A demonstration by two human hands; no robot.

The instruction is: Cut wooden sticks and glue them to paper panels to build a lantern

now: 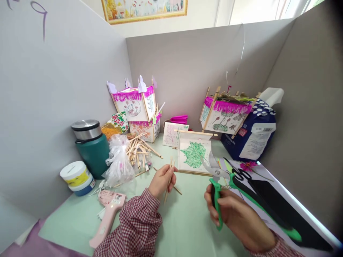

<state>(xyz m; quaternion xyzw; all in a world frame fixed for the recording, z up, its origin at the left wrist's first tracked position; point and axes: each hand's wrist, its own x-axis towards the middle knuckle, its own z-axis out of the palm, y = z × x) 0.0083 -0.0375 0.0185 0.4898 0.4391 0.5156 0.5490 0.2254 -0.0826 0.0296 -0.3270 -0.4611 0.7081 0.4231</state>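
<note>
My left hand (162,180) is closed around a few thin wooden sticks (166,197), which point up and down through its fingers. Another stick (178,191) lies slantwise on the table just behind that hand. In my right hand (238,214) are green-handled pruning shears (217,172), gripped by one handle, with the blades apart and pointing up and left. Beyond the blades leans a white panel (194,154) bearing a green leaf print, with a wooden stick along its top and bottom. The shears' blades overlap its right edge in view; whether they touch it I cannot tell.
On the left are a pink glue gun (108,214), a green thermos (92,153), a white tub (76,173), a plastic bag (119,160) and piled sticks (139,148). Paper lanterns (131,107) stand behind. Black scissors (238,173) and a blue tissue pack (254,132) are right.
</note>
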